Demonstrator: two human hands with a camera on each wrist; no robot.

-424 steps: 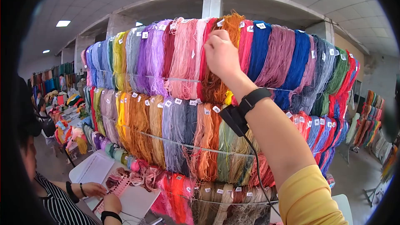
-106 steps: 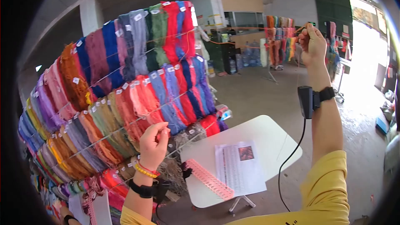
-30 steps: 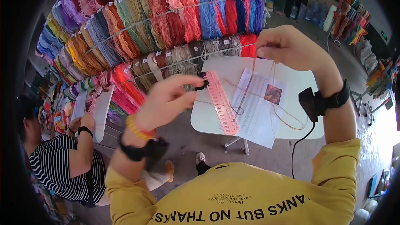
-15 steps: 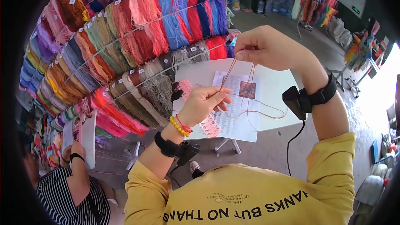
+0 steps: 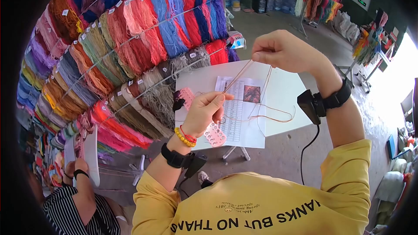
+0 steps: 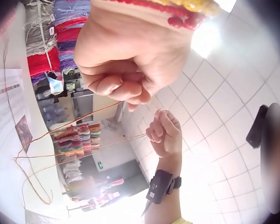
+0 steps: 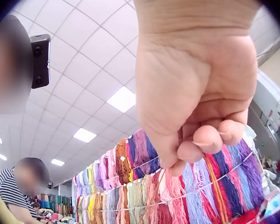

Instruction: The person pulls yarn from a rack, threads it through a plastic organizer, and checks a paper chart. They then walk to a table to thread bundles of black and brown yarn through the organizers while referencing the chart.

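My left hand (image 5: 207, 113) pinches thin orange-brown embroidery thread (image 5: 238, 77) between thumb and forefinger. Higher and to the right, my right hand (image 5: 283, 52) pinches the same thread, and strands run taut between the two. Loose loops fall from the right hand over a printed sheet (image 5: 235, 137) with a small dark picture on it. Partly behind my left hand lies a pink perforated card (image 5: 215, 135), dark thread tied at its far end. In the left wrist view the thread (image 6: 95, 112) leaves the curled fingers; the right wrist view shows the right hand (image 7: 196, 98) with fingers curled in.
Sheet and card lie on a white table (image 5: 283, 80). To the left stands a rack of labelled, coloured thread skeins (image 5: 152, 21). Another person in a striped top (image 5: 82, 209) works at a second white table (image 5: 92, 148). Further racks (image 5: 322, 2) stand at the back right.
Earlier my right hand was at the rack's brown skeins, then drew thread out to the right. A second ago my left hand was apart from it; now it pinches the strands below my right hand.
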